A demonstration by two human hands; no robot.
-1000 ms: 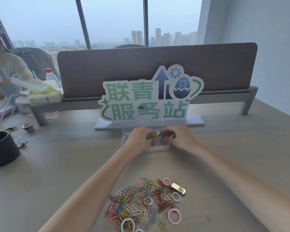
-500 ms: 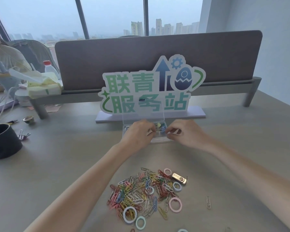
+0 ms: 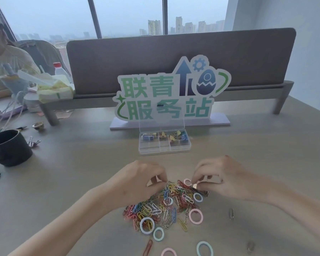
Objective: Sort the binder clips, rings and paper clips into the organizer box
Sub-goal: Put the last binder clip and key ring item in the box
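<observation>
Pinching a gold clip (image 3: 199,188) with right hand (image 3: 224,177) fingers, left hand (image 3: 139,180) fingers pinching paper clips (image 3: 164,204) at pile's far edge.

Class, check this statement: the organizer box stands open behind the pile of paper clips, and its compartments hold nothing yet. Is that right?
Not quite. The organizer box does stand open behind the pile of paper clips, but it is not bare: the head view shows binder clips in its back compartments and a small labelled item at back left.

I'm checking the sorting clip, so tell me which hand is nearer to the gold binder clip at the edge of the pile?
Right. The right hand pinches the gold binder clip itself; the left hand is across the paper clip pile, at its far-left edge.
</observation>
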